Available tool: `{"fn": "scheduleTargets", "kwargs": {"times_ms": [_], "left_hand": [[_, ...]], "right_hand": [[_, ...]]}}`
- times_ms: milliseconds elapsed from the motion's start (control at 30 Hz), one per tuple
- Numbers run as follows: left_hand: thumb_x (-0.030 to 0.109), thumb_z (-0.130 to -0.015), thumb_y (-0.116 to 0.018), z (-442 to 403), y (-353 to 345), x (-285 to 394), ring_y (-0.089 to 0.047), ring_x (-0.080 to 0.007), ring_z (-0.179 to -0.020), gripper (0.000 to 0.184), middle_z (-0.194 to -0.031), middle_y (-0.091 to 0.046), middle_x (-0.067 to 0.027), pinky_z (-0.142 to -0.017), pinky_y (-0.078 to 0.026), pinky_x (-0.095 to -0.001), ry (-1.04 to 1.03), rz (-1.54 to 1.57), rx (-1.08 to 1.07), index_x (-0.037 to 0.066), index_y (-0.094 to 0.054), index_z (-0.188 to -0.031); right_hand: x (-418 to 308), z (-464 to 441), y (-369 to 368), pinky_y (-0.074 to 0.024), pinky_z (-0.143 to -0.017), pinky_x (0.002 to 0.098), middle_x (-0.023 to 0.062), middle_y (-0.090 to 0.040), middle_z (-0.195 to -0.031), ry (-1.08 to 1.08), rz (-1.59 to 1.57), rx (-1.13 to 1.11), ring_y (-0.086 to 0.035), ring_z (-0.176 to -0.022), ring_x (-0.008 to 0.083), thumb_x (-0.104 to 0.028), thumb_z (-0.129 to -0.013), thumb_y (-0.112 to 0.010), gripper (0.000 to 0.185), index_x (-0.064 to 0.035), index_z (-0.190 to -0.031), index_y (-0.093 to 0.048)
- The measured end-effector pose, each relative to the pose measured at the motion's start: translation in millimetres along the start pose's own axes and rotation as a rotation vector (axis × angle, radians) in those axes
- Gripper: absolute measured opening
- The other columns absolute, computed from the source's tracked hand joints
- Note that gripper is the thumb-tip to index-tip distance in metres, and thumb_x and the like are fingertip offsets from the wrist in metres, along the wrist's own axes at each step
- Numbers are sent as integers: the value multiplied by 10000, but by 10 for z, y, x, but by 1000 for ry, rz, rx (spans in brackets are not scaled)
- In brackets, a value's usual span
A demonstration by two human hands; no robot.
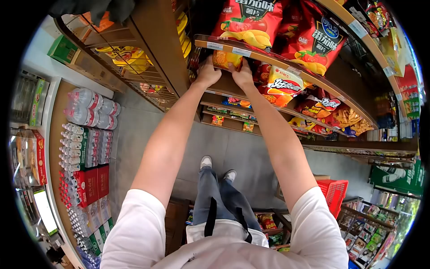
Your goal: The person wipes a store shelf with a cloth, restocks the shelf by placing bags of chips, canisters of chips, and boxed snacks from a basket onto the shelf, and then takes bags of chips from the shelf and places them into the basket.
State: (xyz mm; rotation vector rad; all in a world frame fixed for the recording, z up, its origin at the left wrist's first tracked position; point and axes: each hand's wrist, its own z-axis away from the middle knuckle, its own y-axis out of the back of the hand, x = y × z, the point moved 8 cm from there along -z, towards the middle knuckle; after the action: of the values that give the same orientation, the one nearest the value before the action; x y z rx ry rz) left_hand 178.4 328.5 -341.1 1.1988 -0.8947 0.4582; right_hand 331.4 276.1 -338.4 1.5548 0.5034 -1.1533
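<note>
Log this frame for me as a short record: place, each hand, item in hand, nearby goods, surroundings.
Place: shop aisle with snack shelves
Left hand: at the left side of a yellow-orange bag
Right hand: at the bag's right side
Grip: finger detail unclear
Bag position: just below a shelf edge, partly hidden by it
Above: large red chip bags
Right of hands: red-and-white bag
Surroundings: bottles at left, red basket at right

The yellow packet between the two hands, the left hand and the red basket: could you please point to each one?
Yellow packet [226,59]: head view, on its printed face.
Left hand [208,74]: head view, on the back of the hand.
Red basket [330,197]: head view, on its wall.
</note>
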Motion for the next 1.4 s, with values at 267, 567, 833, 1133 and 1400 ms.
{"fn": "scheduleTargets", "kwargs": {"times_ms": [267, 567, 833, 1133, 1400], "left_hand": [[326, -881, -574, 303, 73, 139, -357, -402, -1288, 641, -1351, -404, -247, -1060, -302, -490, 79, -7, -8, 32, -286, -1373], [567, -827, -625, 804, 591, 578, -613, -327, -788, 583, -806, -615, -175, -718, -468, -408, -36, 16, 80, 11, -475, -918], [443, -747, -781, 1697, 571, 600, -574, -198, -979, 747, -1064, -567, -172, -839, -486, -305, 53, 474, 74, -72, -443, -1171], [166, -821, -740, 2633, 403, 621, -526, -168, -1140, 642, -1235, -545, -115, -969, -432, -298, 16, 854, -187, -24, -387, -1322], [120, -822, -729, 2712, 407, 738, -514, -154, -1140, 610, -1238, -541, -87, -975, -418, -294, -52, 923, -304, -8, -394, -1316]], "right_hand": [[-159, 193, 191, -422, -965, 401, 288, -568, -1195, -31, 131, -7, -530, -1158, 393, -416, -894, -565, 605, 15, -1303, -455], [-381, 643, 440, -417, -970, 386, 308, -558, -1202, -95, -10, -125, -526, -1161, 412, -452, -894, -513, 633, 46, -1282, -461], [-385, 1580, 608, -425, -937, 343, 183, -584, -1180, -94, -351, -355, -557, -1085, 216, -337, -919, -588, 556, 67, -1270, -437], [-494, 2565, 746, -464, -920, 338, 158, -537, -1209, -83, -579, -440, -544, -1110, 216, -229, -850, -709, 629, 16, -1320, -371], [-626, 2711, 803, -385, -1027, 330, 167, -473, -1344, -189, -718, -434, -459, -1244, 238, -299, -791, -768, 912, 28, -1441, -218]]}}
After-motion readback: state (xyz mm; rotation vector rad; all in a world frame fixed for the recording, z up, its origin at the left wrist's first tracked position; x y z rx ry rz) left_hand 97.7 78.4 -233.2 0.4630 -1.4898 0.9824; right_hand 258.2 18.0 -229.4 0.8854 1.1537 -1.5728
